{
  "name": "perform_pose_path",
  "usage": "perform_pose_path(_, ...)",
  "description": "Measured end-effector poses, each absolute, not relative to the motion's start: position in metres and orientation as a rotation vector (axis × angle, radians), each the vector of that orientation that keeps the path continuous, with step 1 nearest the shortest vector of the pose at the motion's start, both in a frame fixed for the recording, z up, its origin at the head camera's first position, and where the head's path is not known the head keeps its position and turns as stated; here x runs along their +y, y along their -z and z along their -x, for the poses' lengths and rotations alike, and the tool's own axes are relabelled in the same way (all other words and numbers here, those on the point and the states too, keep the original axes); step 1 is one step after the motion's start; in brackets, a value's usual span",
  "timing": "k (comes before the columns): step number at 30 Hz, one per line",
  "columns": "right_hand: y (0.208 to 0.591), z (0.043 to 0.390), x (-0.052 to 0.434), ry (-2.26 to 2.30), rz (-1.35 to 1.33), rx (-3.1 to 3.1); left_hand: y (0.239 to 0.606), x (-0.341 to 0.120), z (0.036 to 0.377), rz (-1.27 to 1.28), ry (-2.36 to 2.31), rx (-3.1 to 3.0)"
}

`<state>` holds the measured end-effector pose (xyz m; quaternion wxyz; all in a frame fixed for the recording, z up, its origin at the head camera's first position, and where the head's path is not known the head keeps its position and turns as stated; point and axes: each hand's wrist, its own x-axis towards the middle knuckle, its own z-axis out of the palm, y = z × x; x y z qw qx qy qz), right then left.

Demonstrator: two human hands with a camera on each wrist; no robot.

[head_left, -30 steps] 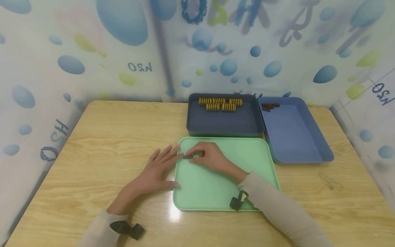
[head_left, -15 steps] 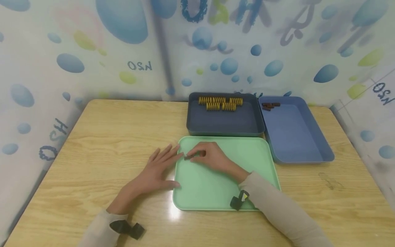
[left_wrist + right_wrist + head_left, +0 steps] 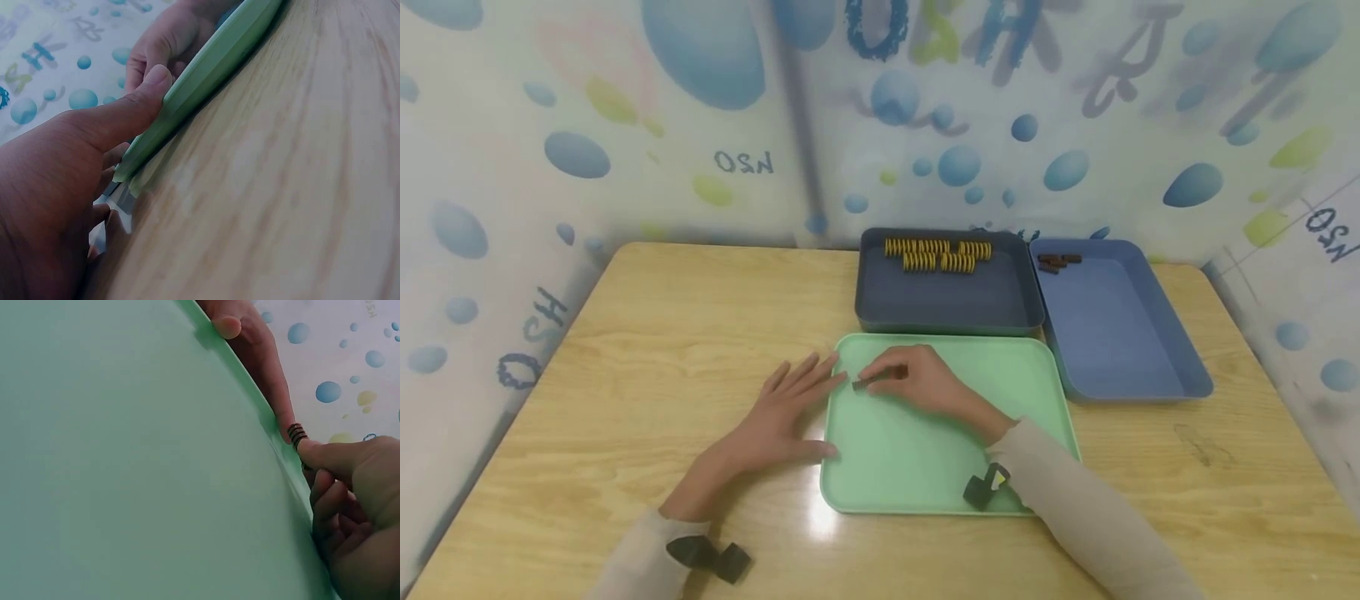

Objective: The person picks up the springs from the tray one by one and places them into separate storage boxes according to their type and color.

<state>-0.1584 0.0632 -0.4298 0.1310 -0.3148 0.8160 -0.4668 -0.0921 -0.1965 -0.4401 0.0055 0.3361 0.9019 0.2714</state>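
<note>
A small dark coil spring lies over the upper left part of the light green tray. My right hand pinches it between thumb and fingertips, leaving its left end free; the right wrist view shows the coils of the spring beyond the thumb. Fingers spread and straight, my left hand rests at the tray's left edge. In the left wrist view its thumb touches the rim. The rest of the spring is hidden by the right fingers.
Behind the green tray stands a dark grey tray with several yellow springs at its back. A blue tray to the right has several small brown springs in its far left corner. A patterned wall sheet rises behind the wooden table.
My right hand has shifted slightly right with the spring, whose free end now stands a little away from the left fingertips and tilts slightly. The left hand keeps its place.
</note>
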Motion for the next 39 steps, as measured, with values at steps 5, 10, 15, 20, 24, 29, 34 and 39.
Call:
perform_pose_path(5, 0.418, 0.156, 0.068, 1.392, 0.894, 2.364, 0.442, -0.197, 0.092, -1.037, -0.842, 2.823)
perform_pose_path(10, 0.405, 0.156, 0.077, 1.451, 0.894, 2.355, 0.442, -0.196, 0.091, -1.035, -0.833, 2.828)
perform_pose_path(15, 0.395, 0.158, 0.089, 1.474, 0.913, 2.376, 0.442, -0.196, 0.091, -1.022, -0.828, 2.829)
perform_pose_path(20, 0.369, 0.154, 0.103, 1.484, 0.892, 2.408, 0.442, -0.196, 0.09, -1.022, -0.844, 2.825)
perform_pose_path(24, 0.346, 0.151, 0.116, 1.525, 0.91, 2.411, 0.442, -0.196, 0.091, -1.043, -0.842, 2.834)
perform_pose_path(29, 0.334, 0.155, 0.133, 1.525, 0.881, 2.463, 0.442, -0.196, 0.092, -1.048, -0.843, 2.834)
perform_pose_path(34, 0.333, 0.165, 0.153, 1.495, 0.813, 2.539, 0.442, -0.196, 0.092, -1.035, -0.845, 2.829)
perform_pose_path(39, 0.324, 0.167, 0.167, 1.502, 0.763, 2.587, 0.442, -0.196, 0.091, -1.024, -0.846, 2.825)
